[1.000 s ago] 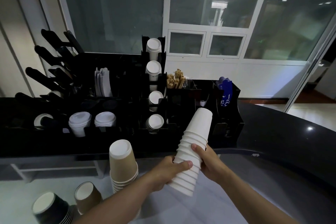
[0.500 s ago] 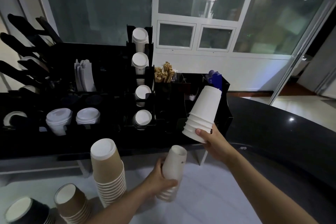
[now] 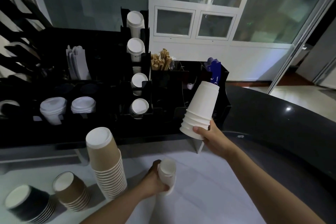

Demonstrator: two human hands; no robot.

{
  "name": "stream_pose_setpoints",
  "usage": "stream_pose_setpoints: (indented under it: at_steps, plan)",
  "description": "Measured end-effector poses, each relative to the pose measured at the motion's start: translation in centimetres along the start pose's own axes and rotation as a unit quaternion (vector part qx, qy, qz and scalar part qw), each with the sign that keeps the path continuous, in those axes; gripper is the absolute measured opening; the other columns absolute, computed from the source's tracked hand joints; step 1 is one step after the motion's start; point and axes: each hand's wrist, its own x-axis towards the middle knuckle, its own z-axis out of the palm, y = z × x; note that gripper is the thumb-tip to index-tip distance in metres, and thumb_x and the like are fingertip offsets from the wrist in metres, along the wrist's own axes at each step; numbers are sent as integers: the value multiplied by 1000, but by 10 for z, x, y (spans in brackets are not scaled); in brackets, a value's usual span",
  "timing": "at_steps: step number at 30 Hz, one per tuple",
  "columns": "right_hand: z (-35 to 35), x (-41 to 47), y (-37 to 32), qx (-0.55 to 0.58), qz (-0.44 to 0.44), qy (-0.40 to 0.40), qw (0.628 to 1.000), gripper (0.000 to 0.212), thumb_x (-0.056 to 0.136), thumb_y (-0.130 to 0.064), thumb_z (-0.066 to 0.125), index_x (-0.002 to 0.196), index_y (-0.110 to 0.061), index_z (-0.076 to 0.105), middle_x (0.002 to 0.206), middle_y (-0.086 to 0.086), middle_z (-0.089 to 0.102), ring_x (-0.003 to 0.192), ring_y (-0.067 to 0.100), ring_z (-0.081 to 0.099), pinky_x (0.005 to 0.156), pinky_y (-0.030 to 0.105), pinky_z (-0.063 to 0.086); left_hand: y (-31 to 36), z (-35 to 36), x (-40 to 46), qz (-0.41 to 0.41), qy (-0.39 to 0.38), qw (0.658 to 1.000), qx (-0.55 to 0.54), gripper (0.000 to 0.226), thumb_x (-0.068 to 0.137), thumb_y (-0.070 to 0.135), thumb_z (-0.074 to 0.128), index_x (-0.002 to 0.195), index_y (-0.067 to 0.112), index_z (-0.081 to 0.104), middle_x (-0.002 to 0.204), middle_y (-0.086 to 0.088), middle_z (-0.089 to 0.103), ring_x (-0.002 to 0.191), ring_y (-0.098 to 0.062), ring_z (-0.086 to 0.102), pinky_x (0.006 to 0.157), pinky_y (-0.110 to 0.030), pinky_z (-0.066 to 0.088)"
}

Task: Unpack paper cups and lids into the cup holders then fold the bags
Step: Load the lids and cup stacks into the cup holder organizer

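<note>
Holding: right hand grips white cup stack near the holders; left hand clasps smaller white stack.
Remaining: brown stacks on counter unloaded.

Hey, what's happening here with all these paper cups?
A person is restocking a coffee station. The right hand holds a short stack of white cups upside down, raised in front of the black cup holder rack. The left hand grips a smaller white stack low over the white counter. Brown cup stacks and a black stack stand on the counter to the left, not yet loaded.
</note>
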Motion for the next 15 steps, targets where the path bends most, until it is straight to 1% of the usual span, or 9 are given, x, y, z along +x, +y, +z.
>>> stream_pose_setpoints:
  at_steps: [2,4,5,7,9,10,11,13,15]
  plan:
    - [3,4,-3,-14,-3,-8,1000,86,79,-30,89,146,-37,35,142,4,58,132,26,56,100,30,51,12,-9,-3,12,7,999,-42,125,62,35,90,158,27,10,148,3,41,134,-18,47,114,-39,40]
    - [9,10,-12,-35,-13,-16,999,85,79,-32,89,144,-43,36,142,2,58,132,25,56,101,32,51,35,-20,-7,55,32,996,-65,125,64,48,88,159,37,7,154,9,35,141,-14,40,118,-39,36]
    - [13,13,-19,-44,-21,-24,999,83,79,-32,88,142,-46,37,141,1,59,132,25,56,102,33,51,49,-25,-10,85,50,992,-74,116,68,54,84,157,40,11,155,13,34,142,-10,38,118,-36,35]
    - [22,20,-35,-54,-41,-40,997,81,79,-32,88,141,-48,38,142,2,58,131,24,57,106,37,49,81,-37,-15,145,103,978,-105,92,73,59,76,148,49,24,150,18,41,139,-4,41,115,-33,39]
    - [32,27,-53,-46,-60,-53,996,84,80,-30,88,145,-42,36,144,5,57,132,25,56,108,37,48,111,-52,-21,192,170,957,-137,73,75,58,73,137,57,33,141,23,48,132,3,46,108,-30,47]
    - [37,30,-63,-43,-68,-61,995,86,80,-29,87,147,-39,34,144,6,56,133,26,55,108,36,48,125,-62,-25,212,202,945,-146,69,77,59,73,134,59,36,139,26,49,130,4,48,104,-27,50]
    - [42,33,-74,-43,-76,-71,994,87,81,-28,86,149,-37,32,144,6,56,133,26,55,107,34,48,138,-74,-28,229,232,934,-149,69,77,60,73,135,58,36,138,28,47,130,6,47,102,-25,51]
    - [53,39,-95,-50,-87,-95,990,88,81,-30,85,149,-39,30,144,2,56,133,24,54,105,34,49,164,-101,-34,258,265,920,-132,82,76,64,73,145,50,32,143,27,42,132,10,42,104,-22,48]
    - [68,46,-113,-58,-104,-120,986,83,85,-29,81,149,-40,30,146,-1,55,134,22,53,107,37,48,190,-130,-39,280,244,924,-97,95,74,66,76,151,49,24,146,27,42,134,9,41,105,-20,43]
